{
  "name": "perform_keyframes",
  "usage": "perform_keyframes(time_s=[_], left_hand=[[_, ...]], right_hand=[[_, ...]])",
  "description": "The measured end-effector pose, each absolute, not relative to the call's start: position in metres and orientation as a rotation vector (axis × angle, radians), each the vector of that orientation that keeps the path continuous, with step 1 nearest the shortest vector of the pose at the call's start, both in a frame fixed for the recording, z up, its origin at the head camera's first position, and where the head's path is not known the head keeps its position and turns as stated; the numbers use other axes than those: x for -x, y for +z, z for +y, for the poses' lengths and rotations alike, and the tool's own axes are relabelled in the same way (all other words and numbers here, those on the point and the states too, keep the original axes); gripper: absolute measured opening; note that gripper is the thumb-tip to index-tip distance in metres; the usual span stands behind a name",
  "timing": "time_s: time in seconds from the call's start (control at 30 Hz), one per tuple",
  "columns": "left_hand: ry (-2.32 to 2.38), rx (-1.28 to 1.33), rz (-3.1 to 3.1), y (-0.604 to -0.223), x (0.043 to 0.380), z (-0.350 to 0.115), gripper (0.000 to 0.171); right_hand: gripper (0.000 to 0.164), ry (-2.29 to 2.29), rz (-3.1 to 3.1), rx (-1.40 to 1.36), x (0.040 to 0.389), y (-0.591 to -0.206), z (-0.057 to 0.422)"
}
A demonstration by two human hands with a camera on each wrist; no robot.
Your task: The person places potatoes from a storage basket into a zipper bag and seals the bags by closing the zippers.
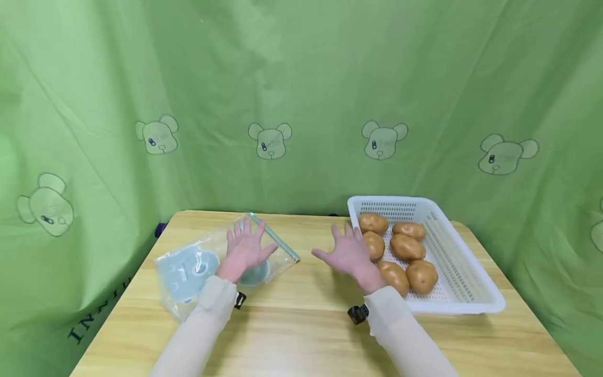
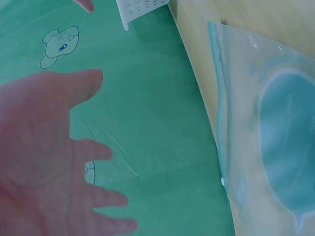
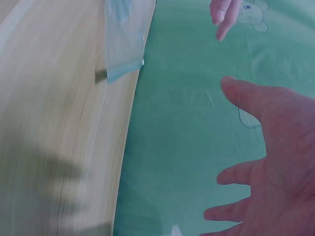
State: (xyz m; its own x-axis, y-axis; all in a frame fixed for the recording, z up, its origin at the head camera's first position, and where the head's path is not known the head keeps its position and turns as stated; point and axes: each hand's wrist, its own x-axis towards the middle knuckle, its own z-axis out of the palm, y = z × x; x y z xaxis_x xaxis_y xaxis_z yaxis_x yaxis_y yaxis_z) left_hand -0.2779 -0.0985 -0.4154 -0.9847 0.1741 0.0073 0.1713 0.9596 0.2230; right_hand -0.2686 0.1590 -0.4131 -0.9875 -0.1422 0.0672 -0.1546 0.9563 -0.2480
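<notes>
In the head view my left hand (image 1: 245, 250) is held with fingers spread above a clear zip bag (image 1: 214, 245) printed in light blue, whose zip strip is teal. The left wrist view shows that bag (image 2: 241, 113) beside and below the hand (image 2: 44, 152), apart from it. My right hand (image 1: 349, 253), fingers also spread, hovers at the left side of a white plastic basket (image 1: 464, 256). Several brown potatoes (image 1: 408, 247) lie in the basket's left part. Both hands hold nothing.
A wooden table (image 1: 301, 324) carries the bag on the left and the basket on the right. Behind its far edge hangs a green curtain (image 1: 325, 78) with bear-face prints, which also runs along both sides.
</notes>
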Motion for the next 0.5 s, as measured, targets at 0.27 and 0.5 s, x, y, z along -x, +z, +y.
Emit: perform_keyframes(time_s=[0.27, 0.5], left_hand=[[0.514, -0.455, 3.051, -0.433, 0.277, -0.122, 0.075], [0.524, -0.482, 2.94, -0.449, 0.275, -0.139, 0.076]], right_hand=[[0.082, 0.536, -3.019, -0.27, 0.263, -0.422, 0.125], [0.071, 0.818, -3.053, -0.249, 0.272, -0.443, 0.099]])
